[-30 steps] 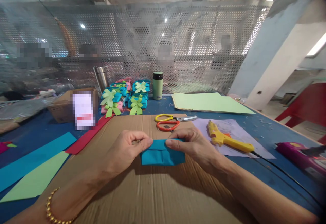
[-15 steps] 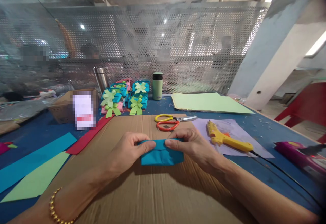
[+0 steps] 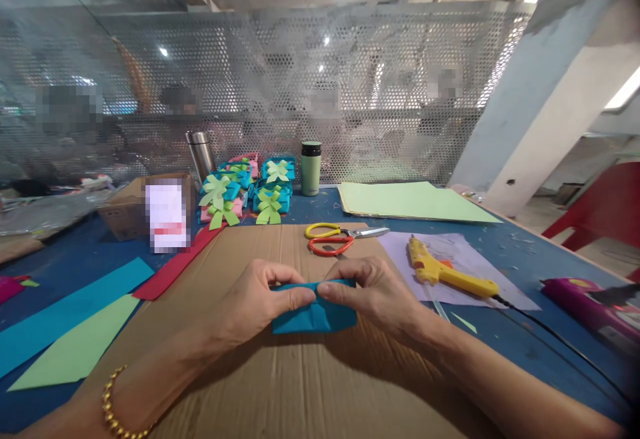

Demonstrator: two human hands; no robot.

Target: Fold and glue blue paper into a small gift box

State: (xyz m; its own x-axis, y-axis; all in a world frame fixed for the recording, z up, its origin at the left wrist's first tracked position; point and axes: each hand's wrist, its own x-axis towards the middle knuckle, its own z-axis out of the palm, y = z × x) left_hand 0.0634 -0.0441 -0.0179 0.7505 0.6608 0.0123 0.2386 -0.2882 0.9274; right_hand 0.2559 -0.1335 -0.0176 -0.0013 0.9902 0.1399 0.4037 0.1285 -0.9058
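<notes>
A small folded piece of blue paper, shaped like a flat box or pouch, is held above a brown cardboard sheet. My left hand pinches its upper left edge between thumb and fingers. On the upper right edge, my right hand grips it the same way, and the two thumb tips nearly meet at the middle. The fingers behind the paper are partly hidden. Just beyond my hands lie scissors with one yellow and one red handle.
To the right, a yellow glue gun rests on purple paper. Behind stand several blue and pink paper pieces with green bows, a green tumbler and a steel flask. Paper strips lie left; green sheets lie back right.
My hands have come closer together along the top edge of the blue paper, which has dropped slightly and tilted. Its top edge now bends under my thumbs.
</notes>
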